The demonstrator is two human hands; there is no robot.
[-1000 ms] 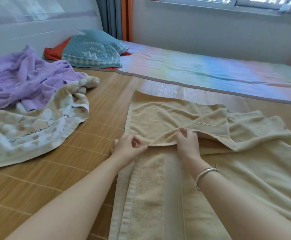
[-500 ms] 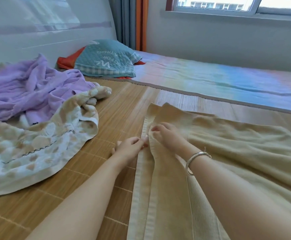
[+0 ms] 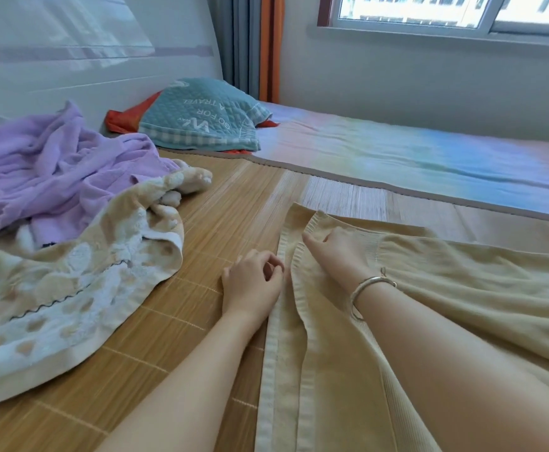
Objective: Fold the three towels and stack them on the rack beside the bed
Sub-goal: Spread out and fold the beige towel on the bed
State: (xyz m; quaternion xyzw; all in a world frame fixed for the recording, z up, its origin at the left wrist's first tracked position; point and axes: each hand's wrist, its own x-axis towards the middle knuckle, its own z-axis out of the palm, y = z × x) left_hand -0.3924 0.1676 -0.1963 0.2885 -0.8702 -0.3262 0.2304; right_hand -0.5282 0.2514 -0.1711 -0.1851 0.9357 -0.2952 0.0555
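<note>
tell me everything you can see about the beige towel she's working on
The beige towel is plain tan terry with a flat woven band along its edges. It lies on the bamboo mat, folded over once so two banded edges run nearly side by side at its left; the upper layer is rippled, not yet smoothed. The right hand rests on the top layer near its far corner, and the left hand is at the lower edge. Its right part runs out of frame.
</note>
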